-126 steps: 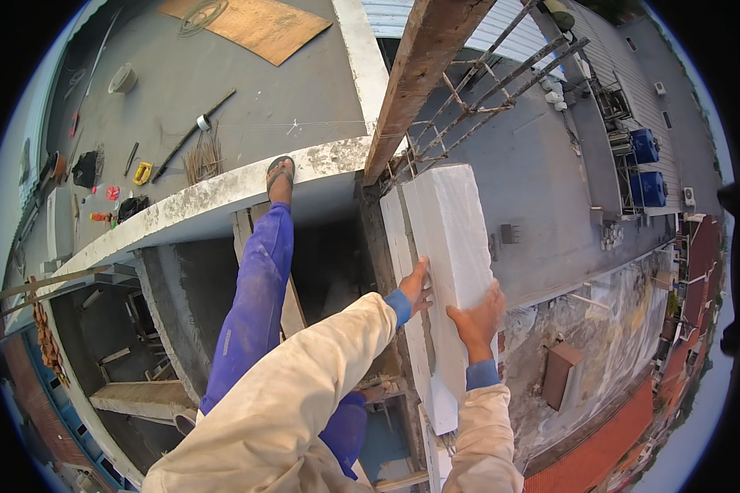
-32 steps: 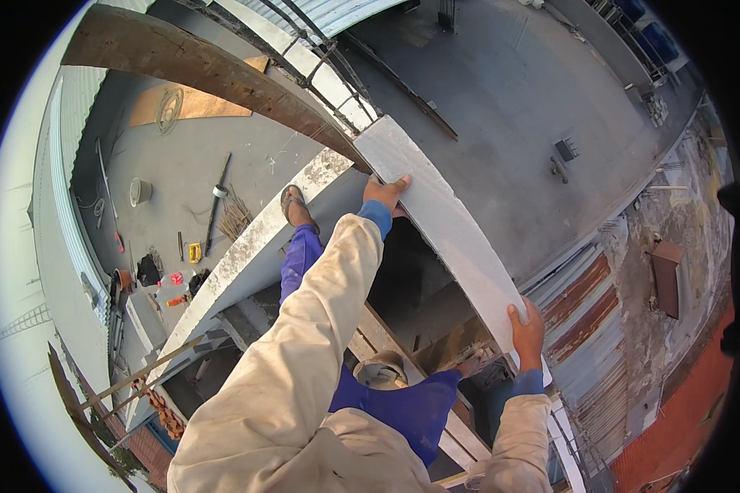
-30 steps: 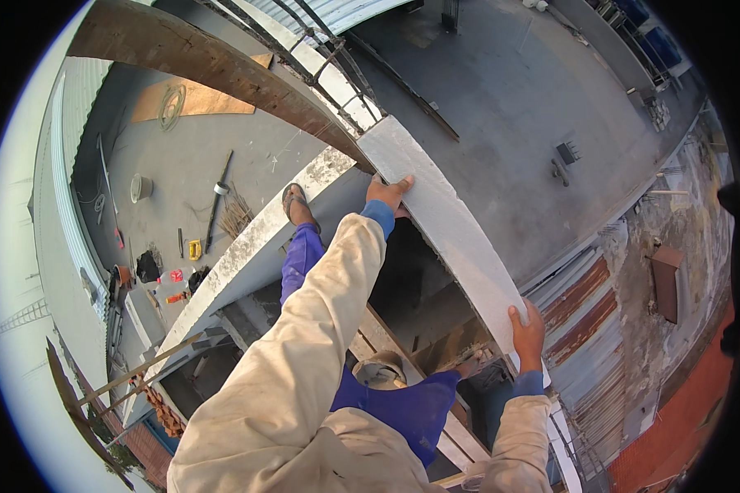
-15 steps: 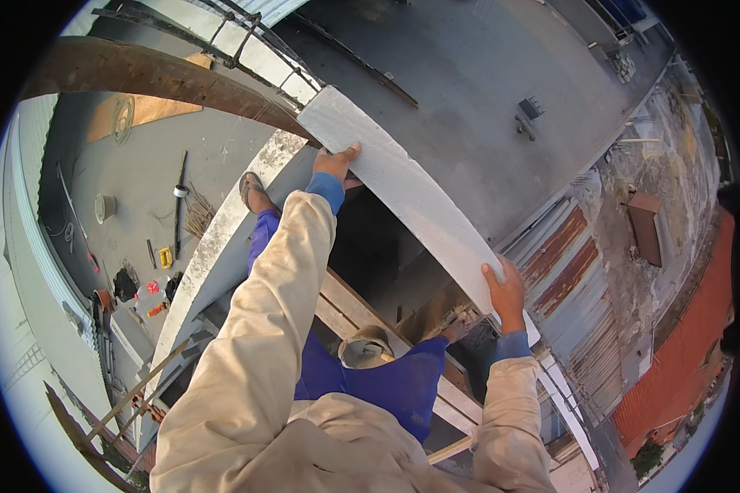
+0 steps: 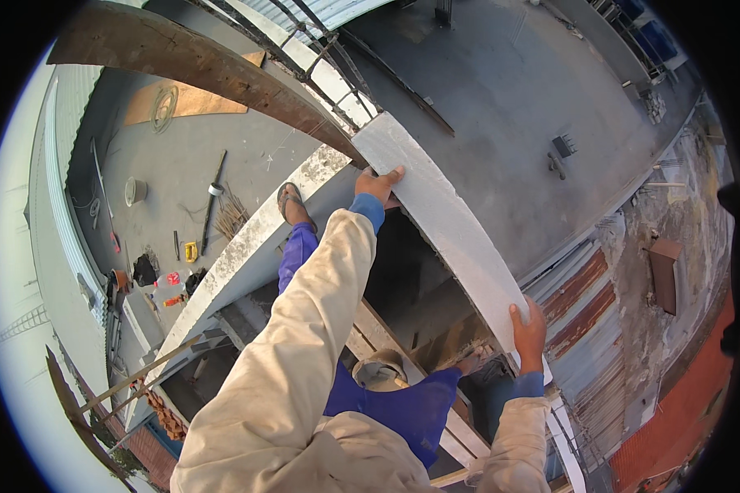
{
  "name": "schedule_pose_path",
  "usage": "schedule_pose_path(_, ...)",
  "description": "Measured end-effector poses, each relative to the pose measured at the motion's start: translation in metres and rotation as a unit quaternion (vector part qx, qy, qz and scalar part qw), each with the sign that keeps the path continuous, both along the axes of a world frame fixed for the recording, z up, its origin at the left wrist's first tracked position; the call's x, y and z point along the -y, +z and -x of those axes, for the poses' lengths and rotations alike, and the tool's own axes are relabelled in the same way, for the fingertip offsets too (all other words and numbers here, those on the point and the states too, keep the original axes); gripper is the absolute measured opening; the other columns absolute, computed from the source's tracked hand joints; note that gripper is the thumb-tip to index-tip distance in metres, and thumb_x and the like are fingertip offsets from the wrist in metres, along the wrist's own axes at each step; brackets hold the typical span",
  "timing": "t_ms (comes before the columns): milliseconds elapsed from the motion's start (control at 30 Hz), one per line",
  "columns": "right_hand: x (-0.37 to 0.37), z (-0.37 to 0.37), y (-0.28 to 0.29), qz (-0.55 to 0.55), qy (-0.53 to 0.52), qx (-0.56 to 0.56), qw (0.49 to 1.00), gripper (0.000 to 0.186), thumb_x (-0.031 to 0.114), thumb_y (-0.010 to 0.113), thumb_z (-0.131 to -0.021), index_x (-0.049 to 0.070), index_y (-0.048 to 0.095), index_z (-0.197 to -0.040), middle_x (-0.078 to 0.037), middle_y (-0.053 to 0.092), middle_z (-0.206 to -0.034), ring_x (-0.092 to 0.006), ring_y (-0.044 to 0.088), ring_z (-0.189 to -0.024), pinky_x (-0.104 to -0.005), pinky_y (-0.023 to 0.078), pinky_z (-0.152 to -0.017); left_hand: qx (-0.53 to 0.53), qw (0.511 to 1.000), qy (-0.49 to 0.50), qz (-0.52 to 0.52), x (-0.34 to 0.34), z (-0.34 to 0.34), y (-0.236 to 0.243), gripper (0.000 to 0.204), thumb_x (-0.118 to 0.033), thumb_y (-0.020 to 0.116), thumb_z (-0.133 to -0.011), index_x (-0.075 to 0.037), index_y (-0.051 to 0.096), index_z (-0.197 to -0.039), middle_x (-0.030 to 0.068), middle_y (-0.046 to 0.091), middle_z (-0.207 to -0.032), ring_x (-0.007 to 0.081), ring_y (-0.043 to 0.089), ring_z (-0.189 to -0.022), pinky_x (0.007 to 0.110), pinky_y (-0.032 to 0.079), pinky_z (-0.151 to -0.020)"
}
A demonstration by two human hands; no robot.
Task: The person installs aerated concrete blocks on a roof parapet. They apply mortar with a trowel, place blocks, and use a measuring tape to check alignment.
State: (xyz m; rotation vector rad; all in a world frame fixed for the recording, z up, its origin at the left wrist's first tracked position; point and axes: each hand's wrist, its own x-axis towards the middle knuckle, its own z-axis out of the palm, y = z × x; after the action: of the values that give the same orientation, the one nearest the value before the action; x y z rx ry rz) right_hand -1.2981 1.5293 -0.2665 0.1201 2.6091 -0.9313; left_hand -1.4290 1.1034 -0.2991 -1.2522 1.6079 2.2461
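A long, pale grey lightweight concrete block lies along the top of a wall in front of me, running from upper left to lower right. Near its far left end my left hand grips the inner edge, thumb on the top face and fingers partly hidden underneath. My right hand is closed round the near right end, its thumb on the top and the other fingers out of sight behind the outer side. Below my arms a bucket sits between my legs.
My sandalled foot stands on a concrete beam. Beneath me are a dark opening and wooden planks. Rebar and a rusty beam adjoin the block's far end. Beyond lies a lower floor; rusted roofing sheets lie right.
My view has shifted, so the block, beams and surroundings appear further right and slightly lower. Both hands keep their grip on the block, at about the same places.
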Motion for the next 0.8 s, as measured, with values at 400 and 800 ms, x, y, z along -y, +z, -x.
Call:
schedule_pose_path(400, 0.194, 0.116, 0.011, 0.286, 0.036, -0.172, 0.942, 0.041, 0.027, 0.059, -0.105, 0.003, 0.053, -0.072, -0.002, 0.053, -0.069, -0.0110, 0.046, -0.064, -0.0286, 0.036, -0.059, 0.008, 0.999, 0.021, 0.024, 0.002, 0.000, -0.021, 0.099, -0.025, 0.087, -0.080, -0.003, 0.025, -0.154, 0.0227, 0.059, -0.133, 0.0379, 0.066, -0.115, 0.059, 0.058, -0.090)
schedule_pose_path(800, 0.274, 0.164, -0.032, 0.341, 0.052, -0.094, 0.934, 0.050, 0.030, 0.051, -0.108, 0.008, 0.045, -0.063, 0.002, 0.044, -0.058, -0.0074, 0.037, -0.056, -0.0270, 0.028, -0.053, 0.097, 0.985, -0.025, 0.138, -0.016, -0.004, 0.002, 0.111, -0.040, 0.083, -0.078, 0.003, 0.019, -0.158, 0.0316, 0.065, -0.124, 0.0427, 0.066, -0.115, 0.043, 0.052, -0.101)
